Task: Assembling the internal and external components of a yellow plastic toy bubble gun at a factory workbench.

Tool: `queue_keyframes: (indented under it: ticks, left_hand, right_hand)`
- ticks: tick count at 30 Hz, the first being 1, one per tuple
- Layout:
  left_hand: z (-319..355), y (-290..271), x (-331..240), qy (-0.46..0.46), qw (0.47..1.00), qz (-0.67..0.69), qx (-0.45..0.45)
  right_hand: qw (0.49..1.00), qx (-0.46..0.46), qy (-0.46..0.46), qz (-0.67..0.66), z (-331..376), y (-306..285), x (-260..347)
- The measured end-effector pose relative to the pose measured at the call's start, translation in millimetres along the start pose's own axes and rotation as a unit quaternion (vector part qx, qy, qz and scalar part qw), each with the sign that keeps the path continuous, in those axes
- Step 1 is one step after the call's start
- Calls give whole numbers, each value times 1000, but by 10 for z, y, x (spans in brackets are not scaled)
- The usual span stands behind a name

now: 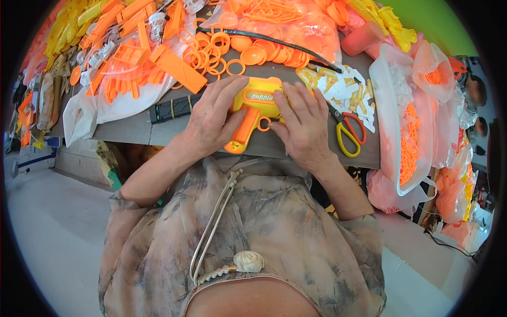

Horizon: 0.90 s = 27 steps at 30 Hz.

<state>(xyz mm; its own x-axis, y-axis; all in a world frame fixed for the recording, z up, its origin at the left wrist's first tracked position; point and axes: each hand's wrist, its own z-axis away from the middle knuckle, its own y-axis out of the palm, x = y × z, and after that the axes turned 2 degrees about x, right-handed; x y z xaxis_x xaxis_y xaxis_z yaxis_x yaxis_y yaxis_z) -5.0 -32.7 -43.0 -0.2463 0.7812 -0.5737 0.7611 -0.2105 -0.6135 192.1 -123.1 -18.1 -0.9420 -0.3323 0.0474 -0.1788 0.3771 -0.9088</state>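
Note:
A yellow and orange toy gun point(255, 95) lies on its side at the table's front, its orange handle pointing toward me. My left hand point(214, 113) grips its left end, with the fingers on top and the thumb beside the handle. Across the right end lie the fingers of my right hand point(303, 116), its thumb close to the orange ring trigger. My hands cover both ends of the gun. Scissors point(348, 132) with red and yellow handles lie just right of my right hand. Left of my left hand is a dark strip-shaped bundle point(171, 109) with bands around it.
Orange rings point(214, 50) and orange round caps point(264, 50) lie beyond my hands. A heap of orange parts point(137, 53) spreads at the far left. Small labels point(346, 87) lie behind the scissors. A white bin point(388, 116) with orange pieces stands at the right edge.

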Motion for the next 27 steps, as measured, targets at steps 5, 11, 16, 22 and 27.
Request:
queue_keyframes:
  ticks: [5, 11, 16, 22, 27]
  left_hand:
    - [51, 197, -63, -126, 975, 170, -64]
    - [-42, 230, -125, -204, 895, 395, -37]
    - [-90, -136, -87, -218, 868, 418, -158]
    - [-58, -217, -87, -131, 955, 242, -110]
    - [-200, -146, -197, 19, 999, 2, 39]
  right_hand:
    - [724, -174, 316, -588, 134, 62, -30]
    - [914, -115, 143, -362, -365, -410, 112]
    - [997, -2, 11, -76, -470, 69, 482]
    - [978, -18, -51, -199, -584, 241, 227]
    - [989, -62, 80, -109, -1496, 127, -987]
